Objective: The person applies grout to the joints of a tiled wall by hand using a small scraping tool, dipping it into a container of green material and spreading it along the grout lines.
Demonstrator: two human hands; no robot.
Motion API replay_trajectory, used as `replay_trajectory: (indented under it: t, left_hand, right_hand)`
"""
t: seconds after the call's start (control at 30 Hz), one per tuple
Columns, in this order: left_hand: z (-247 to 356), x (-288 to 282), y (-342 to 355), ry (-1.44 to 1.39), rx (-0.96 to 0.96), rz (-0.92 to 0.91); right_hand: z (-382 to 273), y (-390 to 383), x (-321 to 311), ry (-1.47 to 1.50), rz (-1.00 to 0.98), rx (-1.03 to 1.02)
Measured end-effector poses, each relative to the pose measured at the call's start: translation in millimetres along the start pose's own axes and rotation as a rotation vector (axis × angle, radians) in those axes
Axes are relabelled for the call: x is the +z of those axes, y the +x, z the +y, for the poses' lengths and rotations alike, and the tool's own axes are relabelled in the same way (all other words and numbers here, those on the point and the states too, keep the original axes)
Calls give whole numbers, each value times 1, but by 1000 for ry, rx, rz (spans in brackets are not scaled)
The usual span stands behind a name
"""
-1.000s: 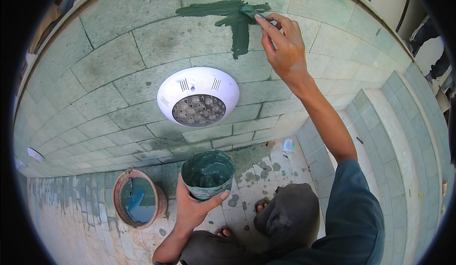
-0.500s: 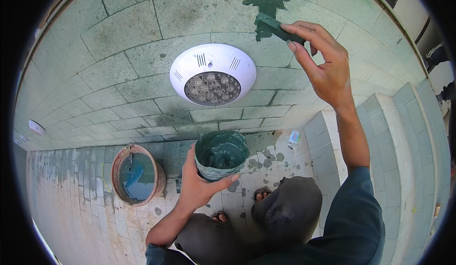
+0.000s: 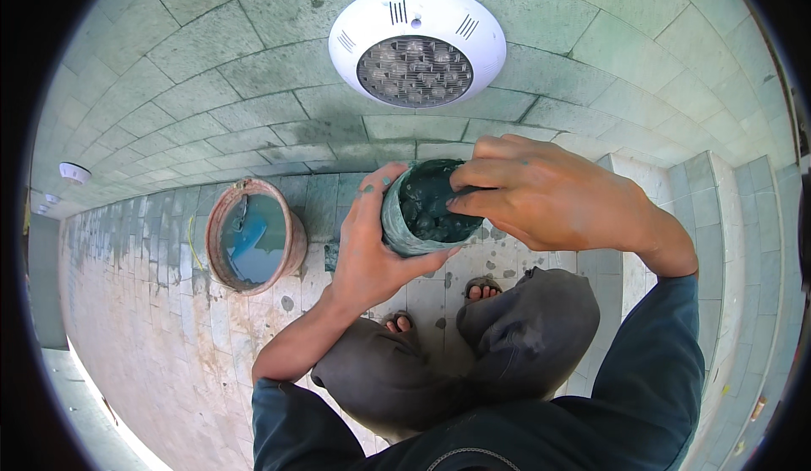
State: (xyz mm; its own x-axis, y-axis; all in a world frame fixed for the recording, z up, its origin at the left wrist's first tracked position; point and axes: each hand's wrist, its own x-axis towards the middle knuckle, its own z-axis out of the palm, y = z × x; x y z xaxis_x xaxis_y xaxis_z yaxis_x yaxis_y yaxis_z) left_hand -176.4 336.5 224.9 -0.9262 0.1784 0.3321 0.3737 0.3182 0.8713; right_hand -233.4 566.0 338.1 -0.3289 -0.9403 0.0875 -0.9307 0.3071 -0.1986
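Evidently, the green-smeared cup (image 3: 397,224) is tilted for easy reach.

From my remote post I see the left hand (image 3: 367,255) wrapped round it above the floor (image 3: 156,319), probably tipping its mouth towards the right hand (image 3: 557,196), whose bent fingers reach inside; whether they grip anything I cannot tell. The bucket (image 3: 296,245) stands near the floor's wall-side edge, perhaps to be close by.

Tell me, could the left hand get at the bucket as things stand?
Probably not to grasp it: the left hand is wrapped around the green-smeared cup. Otherwise the way looks free, as the bucket stands open-topped on the floor to that hand's left.
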Motion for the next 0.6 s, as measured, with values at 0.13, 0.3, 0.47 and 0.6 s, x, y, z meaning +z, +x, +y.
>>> replay_trajectory:
  t: [0.13, 0.3, 0.47, 0.6]
  left_hand:
    - [3, -2, 0, 39, -49, -67]
    - [4, 0, 1, 29, -73, -81]
    - [1, 0, 3, 8, -99, -77]
    - [-4, 0, 3, -29, -107, -75]
  right_hand:
    - [12, 4, 1, 201, -65, -10]
    - [27, 2, -9, 493, -81, 87]
    - [38, -5, -13, 704, -78, 367]
    - [47, -18, -11, 945, 113, 488]
